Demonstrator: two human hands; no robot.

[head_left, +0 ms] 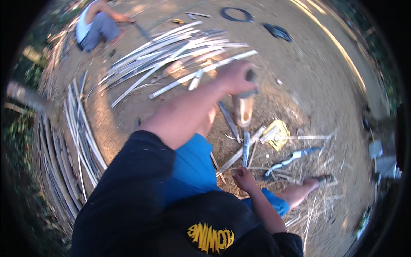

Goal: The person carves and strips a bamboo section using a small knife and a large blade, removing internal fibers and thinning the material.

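My left hand (237, 77) reaches far out over the ground, its fingers curled round a dark thing (251, 82) that is blurred. Just below it stands a pale brown, hollow-looking piece (244, 112); whether it joins the dark thing I cannot tell. Close to my lap, my right hand (244, 179) is closed in a pinch. A narrow grey-blue strip (246, 147) lies straight beyond those fingers, and its contact with them is unclear. Between the hands lie a dark flat blade-like piece (230, 121) and a pale slat (235, 163).
Long pale slats (171, 55) are heaped ahead, with more (79, 124) at the left. A crumpled yellow packet (278, 134) and a blue-and-white long object (293, 158) lie right. Farther off are a black coil (236, 14), dark sandals (277, 32) and a seated person (99, 25).
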